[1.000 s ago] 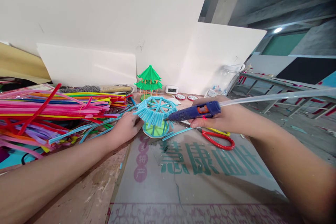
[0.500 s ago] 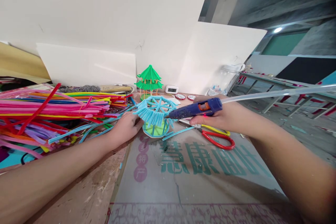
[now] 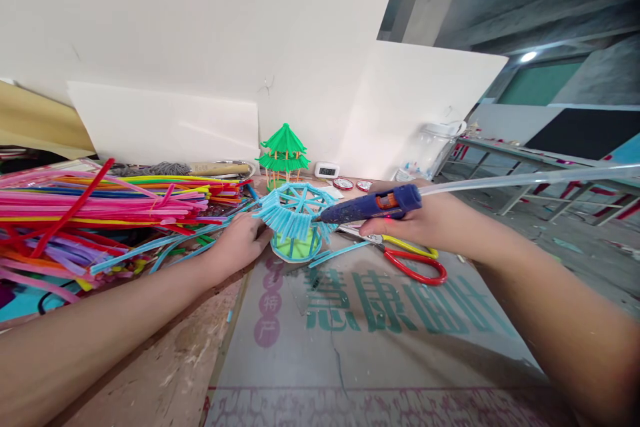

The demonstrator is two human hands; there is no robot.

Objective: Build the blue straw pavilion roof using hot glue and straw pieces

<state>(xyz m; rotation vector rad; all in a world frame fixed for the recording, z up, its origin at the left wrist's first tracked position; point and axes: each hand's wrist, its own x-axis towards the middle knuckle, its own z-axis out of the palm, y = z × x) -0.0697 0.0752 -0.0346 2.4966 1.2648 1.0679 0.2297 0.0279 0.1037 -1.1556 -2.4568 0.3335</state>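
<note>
My right hand (image 3: 425,217) is closed around a dark blue hot glue gun (image 3: 370,205), with a long clear glue stick (image 3: 525,178) running out of its back. The nozzle touches or nearly touches the roof edge of a light-blue pipe-cleaner pavilion (image 3: 287,213) with a green base. At the pavilion's left side, my left hand (image 3: 243,240) grips it; some fingertips are hidden behind it. Cut blue pipe cleaners (image 3: 340,253) lie just right of the base. Below the glue gun rest scissors (image 3: 415,267) with red and yellow handles.
A pile of coloured pipe cleaners (image 3: 100,207) covers the left of the table. Behind the pavilion stand a finished-looking green pavilion (image 3: 284,150) and a small white digital timer (image 3: 327,170). A clear plastic jar (image 3: 435,147) is at the back right. White boards (image 3: 200,27) rise behind.
The glue gun and my right hand have shifted very slightly left. My left hand and the pavilion stay in nearly the same place.
</note>
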